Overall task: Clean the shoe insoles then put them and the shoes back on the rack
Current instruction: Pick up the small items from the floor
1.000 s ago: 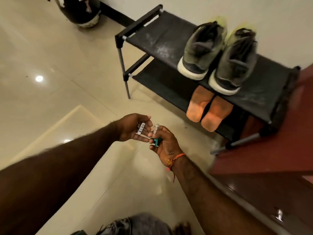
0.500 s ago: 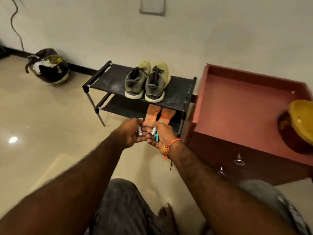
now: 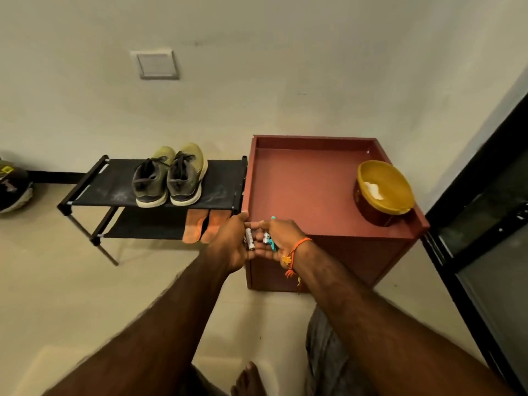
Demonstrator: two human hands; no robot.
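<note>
Two grey-green sneakers (image 3: 170, 178) are being kept side by side on the top shelf of the black two-tier shoe rack (image 3: 94, 192), well beyond the hands. Two orange insoles (image 3: 200, 228) are being rested on the lower shelf, their ends overhanging just left of the left hand (image 3: 233, 242). A small battery (image 3: 250, 238) is being cradled in the left hand's curled fingers; another battery (image 3: 266, 237) and a teal item (image 3: 273, 244) are being gripped by the right hand (image 3: 281, 237), fingertips touching. Both hands are being held over the red cabinet's (image 3: 308, 181) front edge, where a yellow bowl (image 3: 384, 190) is sitting.
</note>
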